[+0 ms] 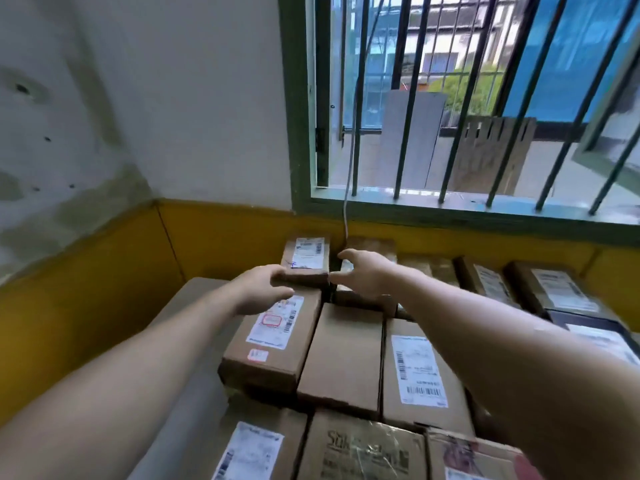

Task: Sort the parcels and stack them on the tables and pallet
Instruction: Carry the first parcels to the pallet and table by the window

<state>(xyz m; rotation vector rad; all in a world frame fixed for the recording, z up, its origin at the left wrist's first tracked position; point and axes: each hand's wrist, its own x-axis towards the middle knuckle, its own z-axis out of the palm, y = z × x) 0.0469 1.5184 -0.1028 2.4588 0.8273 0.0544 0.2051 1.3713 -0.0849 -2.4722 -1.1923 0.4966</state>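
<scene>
A small brown parcel (pixel 306 259) with a white label lies on top of the stacked boxes near the yellow wall. My left hand (pixel 263 289) touches its near left corner with fairly straight fingers, the thumb against its front face. My right hand (pixel 363 271) hovers just off its right side with fingers spread, holding nothing, above another brown parcel (pixel 367 299). Below them lie a labelled parcel with a red stamp (pixel 273 341), a plain box (pixel 341 355) and a box with a long white label (pixel 419 368).
More labelled parcels (pixel 554 289) line the wall to the right, and others (pixel 360 448) fill the near edge. A grey table surface (pixel 194 306) shows at the left. A barred window (pixel 450 98) and a hanging cable (pixel 346 209) are behind.
</scene>
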